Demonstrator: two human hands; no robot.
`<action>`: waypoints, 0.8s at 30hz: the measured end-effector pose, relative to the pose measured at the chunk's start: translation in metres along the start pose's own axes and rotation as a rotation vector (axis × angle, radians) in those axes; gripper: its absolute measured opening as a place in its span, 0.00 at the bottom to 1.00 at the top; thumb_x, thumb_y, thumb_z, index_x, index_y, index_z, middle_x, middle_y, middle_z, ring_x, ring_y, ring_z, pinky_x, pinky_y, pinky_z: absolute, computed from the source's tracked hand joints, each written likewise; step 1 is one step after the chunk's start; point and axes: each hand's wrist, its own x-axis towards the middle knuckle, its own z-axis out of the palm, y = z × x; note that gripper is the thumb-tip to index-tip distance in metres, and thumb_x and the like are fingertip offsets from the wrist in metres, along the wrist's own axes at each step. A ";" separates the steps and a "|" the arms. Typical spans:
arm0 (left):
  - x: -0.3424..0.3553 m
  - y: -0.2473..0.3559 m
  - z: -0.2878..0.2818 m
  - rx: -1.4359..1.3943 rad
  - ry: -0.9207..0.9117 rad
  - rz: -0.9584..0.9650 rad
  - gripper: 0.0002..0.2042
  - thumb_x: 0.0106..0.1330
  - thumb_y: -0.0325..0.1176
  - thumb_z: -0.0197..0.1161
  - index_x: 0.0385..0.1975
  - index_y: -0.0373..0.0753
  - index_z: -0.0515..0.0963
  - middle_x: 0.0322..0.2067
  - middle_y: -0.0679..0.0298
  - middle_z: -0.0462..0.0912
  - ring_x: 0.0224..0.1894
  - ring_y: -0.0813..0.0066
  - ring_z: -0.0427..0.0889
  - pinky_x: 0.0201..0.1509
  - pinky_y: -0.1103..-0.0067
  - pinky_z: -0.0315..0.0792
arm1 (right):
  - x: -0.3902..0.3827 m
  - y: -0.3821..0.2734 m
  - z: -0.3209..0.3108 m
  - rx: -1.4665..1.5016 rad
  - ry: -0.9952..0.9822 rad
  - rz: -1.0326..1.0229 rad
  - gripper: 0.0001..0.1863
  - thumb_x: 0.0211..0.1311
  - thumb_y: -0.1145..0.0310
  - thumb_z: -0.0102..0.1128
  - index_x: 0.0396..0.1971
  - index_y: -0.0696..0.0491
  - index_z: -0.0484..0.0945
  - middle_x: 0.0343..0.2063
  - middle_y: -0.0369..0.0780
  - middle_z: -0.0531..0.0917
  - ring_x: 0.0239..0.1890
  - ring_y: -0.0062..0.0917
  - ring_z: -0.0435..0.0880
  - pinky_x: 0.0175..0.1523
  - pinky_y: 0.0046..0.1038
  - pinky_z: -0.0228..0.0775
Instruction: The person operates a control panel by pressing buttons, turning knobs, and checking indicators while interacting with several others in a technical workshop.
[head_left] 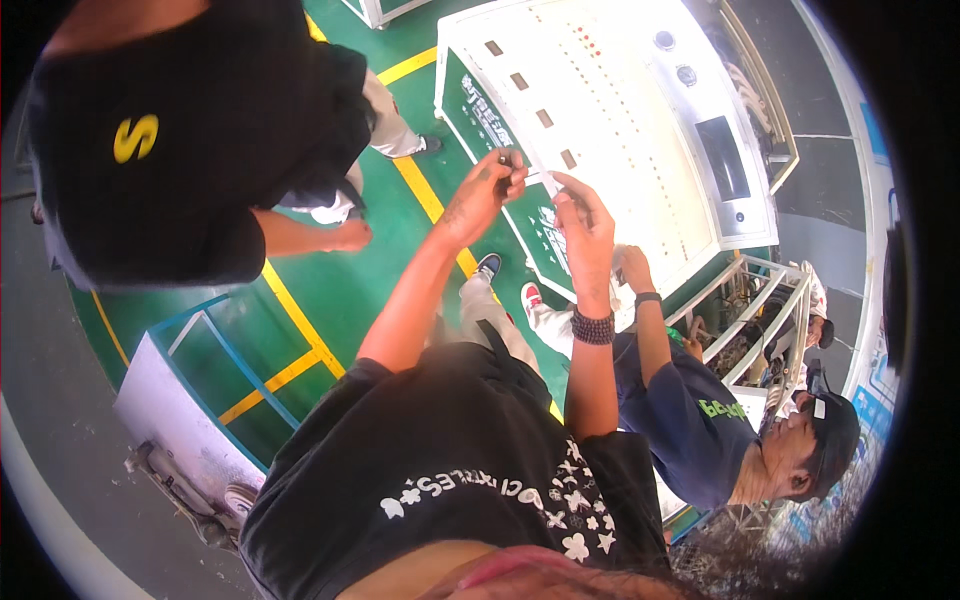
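My left hand (484, 198) is raised in front of me, its fingers closed around a small dark object (506, 162) too small to name. To its right, my right hand (586, 232) is up at about the same height, thumb and index finger brought together. A pale, narrow piece (551, 184) shows at those fingertips, its kind unclear against the bright panel behind. The hands are a short way apart and not touching. A dark beaded bracelet (593, 327) circles my right wrist.
Beyond my hands stands a large white panel bench (620, 130) with rows of small dots and a dark screen (722, 158). A person in black (190, 150) stands at left, and one in a cap (690, 420) at right. A grey cabinet (180, 410) with blue rails is lower left.
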 end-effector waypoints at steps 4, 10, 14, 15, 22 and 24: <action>0.016 0.011 -0.008 0.223 -0.053 0.039 0.06 0.56 0.26 0.41 0.32 0.37 0.63 0.25 0.69 0.62 0.27 0.81 0.59 0.34 0.86 0.58 | 0.028 0.010 0.000 0.084 -0.004 0.038 0.13 0.59 0.74 0.50 0.43 0.58 0.74 0.26 0.32 0.74 0.22 0.10 0.68 0.25 0.11 0.57; 0.021 0.019 0.012 -0.445 -0.091 -0.168 0.10 0.57 0.30 0.45 0.37 0.33 0.64 0.27 0.66 0.63 0.29 0.78 0.60 0.33 0.84 0.59 | 0.043 0.051 -0.016 0.737 0.064 0.215 0.15 0.58 0.72 0.52 0.44 0.60 0.73 0.28 0.33 0.74 0.25 0.14 0.68 0.30 0.15 0.60; 0.027 -0.011 0.008 -0.634 -0.049 -0.234 0.11 0.60 0.33 0.45 0.37 0.34 0.66 0.25 0.67 0.63 0.27 0.77 0.59 0.31 0.83 0.58 | 0.023 0.098 -0.047 0.973 0.142 0.333 0.18 0.57 0.71 0.53 0.48 0.58 0.70 0.29 0.33 0.73 0.28 0.17 0.68 0.32 0.16 0.60; 0.032 -0.022 -0.002 -0.596 -0.030 -0.209 0.10 0.60 0.33 0.46 0.37 0.34 0.66 0.24 0.68 0.61 0.26 0.78 0.58 0.30 0.84 0.57 | 0.025 0.116 -0.059 0.976 0.168 0.356 0.18 0.57 0.71 0.53 0.49 0.57 0.69 0.30 0.33 0.73 0.28 0.17 0.68 0.32 0.16 0.60; -0.060 -0.103 -0.085 0.297 0.160 -0.568 0.11 0.64 0.40 0.45 0.33 0.39 0.69 0.17 0.76 0.54 0.19 0.86 0.53 0.24 0.87 0.51 | -0.010 0.259 -0.150 0.020 0.595 0.644 0.36 0.48 0.74 0.54 0.60 0.58 0.53 0.26 0.41 0.77 0.18 0.19 0.69 0.22 0.20 0.63; -0.101 -0.126 -0.112 0.309 0.278 -0.813 0.11 0.65 0.39 0.44 0.35 0.39 0.68 0.16 0.76 0.54 0.18 0.86 0.54 0.22 0.87 0.52 | -0.026 0.290 -0.171 -0.072 0.629 0.673 0.40 0.47 0.74 0.54 0.62 0.58 0.48 0.27 0.43 0.78 0.19 0.21 0.71 0.23 0.22 0.64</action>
